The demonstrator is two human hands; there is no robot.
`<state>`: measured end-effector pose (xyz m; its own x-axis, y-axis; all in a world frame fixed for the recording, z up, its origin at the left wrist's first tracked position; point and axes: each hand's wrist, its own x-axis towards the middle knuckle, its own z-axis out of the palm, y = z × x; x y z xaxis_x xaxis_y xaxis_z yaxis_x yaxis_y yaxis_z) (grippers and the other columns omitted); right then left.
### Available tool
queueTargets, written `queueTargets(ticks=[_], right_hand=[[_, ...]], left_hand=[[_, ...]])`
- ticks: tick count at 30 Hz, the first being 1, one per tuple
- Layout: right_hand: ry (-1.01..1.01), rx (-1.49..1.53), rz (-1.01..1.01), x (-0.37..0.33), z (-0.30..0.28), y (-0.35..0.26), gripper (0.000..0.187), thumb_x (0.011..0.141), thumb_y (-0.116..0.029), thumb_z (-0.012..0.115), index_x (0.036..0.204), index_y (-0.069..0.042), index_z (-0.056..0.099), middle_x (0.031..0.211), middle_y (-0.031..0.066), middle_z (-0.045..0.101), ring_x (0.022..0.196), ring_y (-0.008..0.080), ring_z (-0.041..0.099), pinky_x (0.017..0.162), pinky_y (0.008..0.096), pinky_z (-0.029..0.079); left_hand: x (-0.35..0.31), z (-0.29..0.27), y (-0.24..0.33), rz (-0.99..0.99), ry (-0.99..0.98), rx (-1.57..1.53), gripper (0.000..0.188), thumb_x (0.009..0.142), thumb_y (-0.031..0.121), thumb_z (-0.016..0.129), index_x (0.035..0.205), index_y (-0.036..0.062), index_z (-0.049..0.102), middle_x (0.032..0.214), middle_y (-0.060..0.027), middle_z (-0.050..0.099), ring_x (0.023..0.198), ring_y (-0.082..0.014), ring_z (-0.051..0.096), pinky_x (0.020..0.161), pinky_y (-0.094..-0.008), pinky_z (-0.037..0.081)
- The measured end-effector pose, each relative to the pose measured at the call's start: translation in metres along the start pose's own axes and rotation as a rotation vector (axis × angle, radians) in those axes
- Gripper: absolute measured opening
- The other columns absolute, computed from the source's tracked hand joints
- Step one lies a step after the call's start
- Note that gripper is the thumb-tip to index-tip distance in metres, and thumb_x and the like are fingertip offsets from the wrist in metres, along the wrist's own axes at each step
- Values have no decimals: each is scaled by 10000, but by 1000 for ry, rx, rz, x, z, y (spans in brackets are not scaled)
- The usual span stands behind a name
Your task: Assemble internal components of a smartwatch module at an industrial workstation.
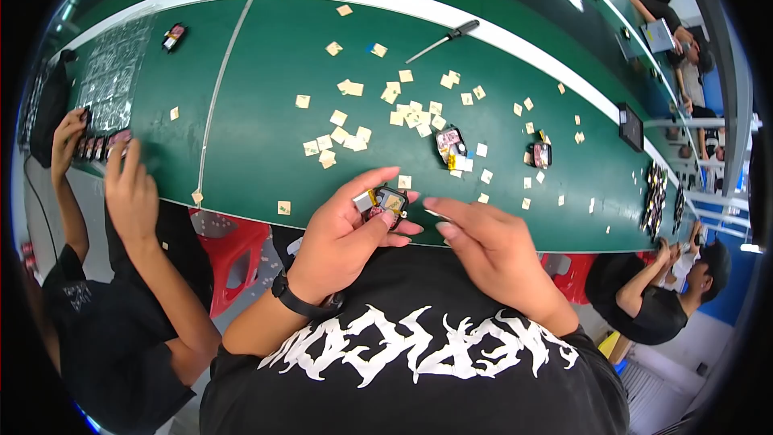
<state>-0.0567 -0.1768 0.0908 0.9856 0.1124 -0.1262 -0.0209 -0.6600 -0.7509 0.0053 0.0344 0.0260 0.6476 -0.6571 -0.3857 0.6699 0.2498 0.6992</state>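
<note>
My left hand [346, 225] is wrapped around an opened smartwatch case [392, 201], its thumb pressed over the inside. A small silver battery [365, 200] with yellow tape sticks out at the case's left side. Just to the right, my right hand [491, 246] has thumb and index finger close together around a small pale piece [436, 213], too little of which shows to name. It is apart from the case. Beyond my hands, another open watch case [451, 147] lies on the green table [266, 129], and a third watch case [540, 151] rests farther right.
Many small cream paper squares [412, 117] are scattered over the table. A screwdriver [443, 40] lies near the far edge, and a black box [630, 127] stands at the right. On the left, a co-worker's hands [129, 185] handle a row of watch cases [101, 147] beside clear plastic trays [117, 64].
</note>
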Motion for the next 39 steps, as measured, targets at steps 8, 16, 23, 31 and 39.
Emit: queueTargets(ticks=[8, 16, 23, 31, 39], right_hand=[[25, -171, 52, 0, 26, 4, 125, 967, -53, 625, 1026, -18, 521, 793, 156, 642, 650, 384, 637, 562, 452, 486], [53, -216, 22, 3, 34, 10, 129, 955, -69, 625, 922, -11, 515, 710, 151, 605, 586, 370, 634, 520, 450, 501], [24, 223, 165, 3, 29, 14, 121, 946, -60, 679, 967, -13, 569, 721, 140, 637, 564, 286, 612, 537, 359, 480], [23, 281, 26, 30, 20, 1, 226, 896, -67, 750, 1096, -6, 665, 755, 56, 623, 609, 129, 546, 572, 279, 452], [-24, 347, 240, 19, 19, 22, 107, 877, -64, 759, 921, 0, 685, 720, 3, 600, 598, 56, 460, 530, 254, 389]], left_hand=[[7, 8, -7, 118, 17, 291, 510, 1026, -40, 467, 1521, 7, 353, 1377, -199, 588, 902, -147, 666, 758, -271, 592], [9, -1, -7, 136, -23, 372, 439, 1034, -8, 457, 1471, -43, 426, 1346, -179, 613, 887, -149, 680, 769, -293, 607], [10, -8, 0, -42, -75, -30, 488, 1046, 41, 455, 1519, -50, 378, 1371, -222, 587, 917, -184, 691, 816, -326, 614], [4, 4, 3, 140, -104, 594, 513, 977, 10, 487, 1489, -2, 463, 840, -89, 657, 704, -141, 651, 641, -286, 553], [1, -3, -6, 70, -31, 396, 403, 1026, 7, 482, 1423, -35, 534, 971, -71, 665, 750, -101, 638, 633, -239, 522]])
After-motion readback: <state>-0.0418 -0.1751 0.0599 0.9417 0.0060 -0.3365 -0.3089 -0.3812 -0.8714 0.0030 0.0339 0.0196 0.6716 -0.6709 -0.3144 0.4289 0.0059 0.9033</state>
